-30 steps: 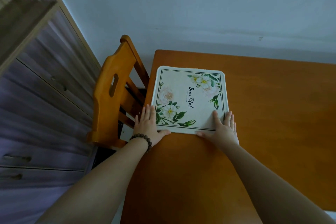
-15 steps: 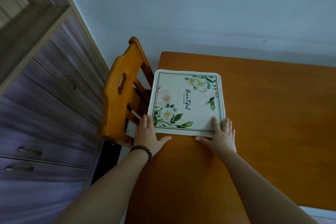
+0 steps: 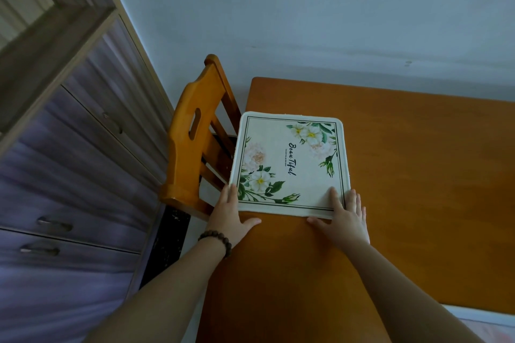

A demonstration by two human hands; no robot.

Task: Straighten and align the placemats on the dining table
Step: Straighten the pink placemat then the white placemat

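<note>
A cream placemat (image 3: 289,164) with printed flowers and black script lies flat on the orange wooden dining table (image 3: 404,203), along the table's left edge. My left hand (image 3: 231,217) rests flat at the mat's near left corner, fingers along its left side, thumb spread on the table. Its wrist wears a dark bead bracelet. My right hand (image 3: 344,220) lies flat on the near right corner, with the forefinger on the mat and the other fingers beside its right edge. Neither hand grips the mat.
An orange wooden chair (image 3: 192,147) stands pushed against the table's left side. A purple-grey cabinet with drawers (image 3: 69,189) fills the left. A pale wall (image 3: 306,14) runs behind the table. Bare tabletop stretches right of the mat.
The mat has shifted slightly left and squared up with the table's left edge. Both hands stayed at its near corners, and the view drifted a little to the right.
</note>
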